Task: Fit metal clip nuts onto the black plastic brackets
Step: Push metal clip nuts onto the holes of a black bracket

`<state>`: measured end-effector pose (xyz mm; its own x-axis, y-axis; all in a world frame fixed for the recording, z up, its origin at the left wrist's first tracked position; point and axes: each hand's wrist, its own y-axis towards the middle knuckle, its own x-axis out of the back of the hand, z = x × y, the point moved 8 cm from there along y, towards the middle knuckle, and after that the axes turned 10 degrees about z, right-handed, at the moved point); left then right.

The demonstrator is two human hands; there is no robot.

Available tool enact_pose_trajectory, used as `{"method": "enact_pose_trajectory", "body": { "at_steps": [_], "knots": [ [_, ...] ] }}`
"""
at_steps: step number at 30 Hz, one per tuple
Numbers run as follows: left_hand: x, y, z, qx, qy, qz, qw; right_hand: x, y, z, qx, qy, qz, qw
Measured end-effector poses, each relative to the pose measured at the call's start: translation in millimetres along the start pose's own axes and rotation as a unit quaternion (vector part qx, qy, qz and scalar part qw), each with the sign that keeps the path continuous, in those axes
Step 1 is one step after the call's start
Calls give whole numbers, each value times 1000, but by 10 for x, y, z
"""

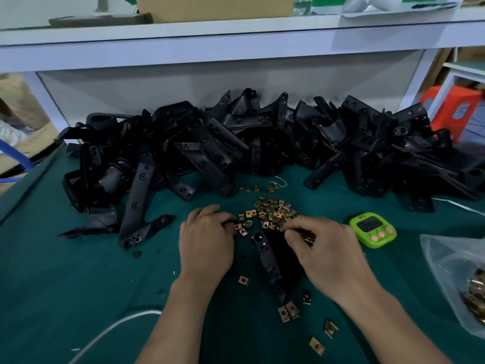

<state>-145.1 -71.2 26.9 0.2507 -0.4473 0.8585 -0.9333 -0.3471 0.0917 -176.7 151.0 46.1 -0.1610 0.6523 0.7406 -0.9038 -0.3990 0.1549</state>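
Note:
A black plastic bracket (267,256) lies on the green table between my hands, its long arm running toward me. My left hand (207,240) has curled fingers at the bracket's far left part, beside a small heap of brass-coloured clip nuts (273,212). My right hand (325,250) pinches a clip nut (308,239) at the bracket's right side. What the left fingertips hold is hidden. Several loose clip nuts (288,311) lie near the bracket's close end.
A big pile of black brackets (236,143) fills the back of the table, and one bracket (136,206) lies apart at left. A green timer (372,229) sits at right, beside a clear bag of clip nuts (467,285). A white cable (110,329) crosses the front left.

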Motion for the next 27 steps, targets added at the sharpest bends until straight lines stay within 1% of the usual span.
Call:
{"method": "enact_pose_trajectory", "body": {
  "at_steps": [3,5,9,11,13,14,20,21,23,25,27],
  "knots": [
    [41,-10,44,17,-107,-1,994,7,0,-16,3,9,-2,1000],
    [63,-28,48,20,-122,-6,992,16,6,-20,3,14,-5,1000],
    [109,-56,42,6,-152,-51,987,28,10,-6,8,19,-11,1000],
    [98,-53,77,29,-221,-52,973,45,-1,9,15,25,-21,999],
    [86,-68,104,60,-301,-54,950,71,-13,22,19,23,-33,999],
    [97,-83,106,65,-324,-60,942,88,-17,33,22,20,-39,999],
    [152,-135,121,72,-331,-88,937,144,-62,133,58,35,-63,996],
    [139,-132,124,71,-350,-84,930,149,-68,140,61,41,-66,995],
    [99,-124,68,46,-441,-51,895,165,-80,158,66,72,-72,993],
    [79,-144,-94,-7,-523,13,852,174,-78,192,77,126,-67,987],
    [69,-184,-286,-66,-560,75,822,144,-60,226,84,195,-39,976]
  ]
}}
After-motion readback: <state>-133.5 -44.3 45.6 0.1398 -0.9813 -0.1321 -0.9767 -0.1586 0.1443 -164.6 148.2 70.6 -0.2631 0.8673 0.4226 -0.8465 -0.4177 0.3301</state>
